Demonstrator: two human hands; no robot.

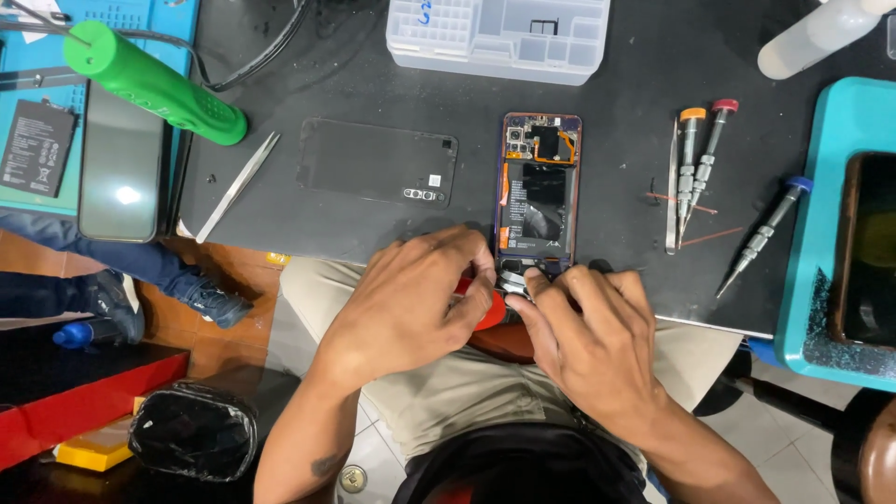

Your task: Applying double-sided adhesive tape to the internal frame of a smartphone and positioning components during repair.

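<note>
An opened phone (538, 191) with a purple frame lies face down on the black mat (373, 84), its battery bay and circuit boards exposed. My left hand (411, 299) grips a red-handled tool (485, 303) at the phone's near end. My right hand (593, 341) pinches at the phone's bottom edge, fingertips touching the lower board; what it holds is hidden. The phone's dark back cover (378, 161) lies flat to the left of the phone.
Steel tweezers (238, 185) and a green-handled tool (154, 82) lie left. Three precision screwdrivers (695, 159) and another tweezers (672, 187) lie right. A clear parts box (499, 35) sits at the back. Teal mat (831, 233) right, another phone (121, 168) and battery (35, 147) left.
</note>
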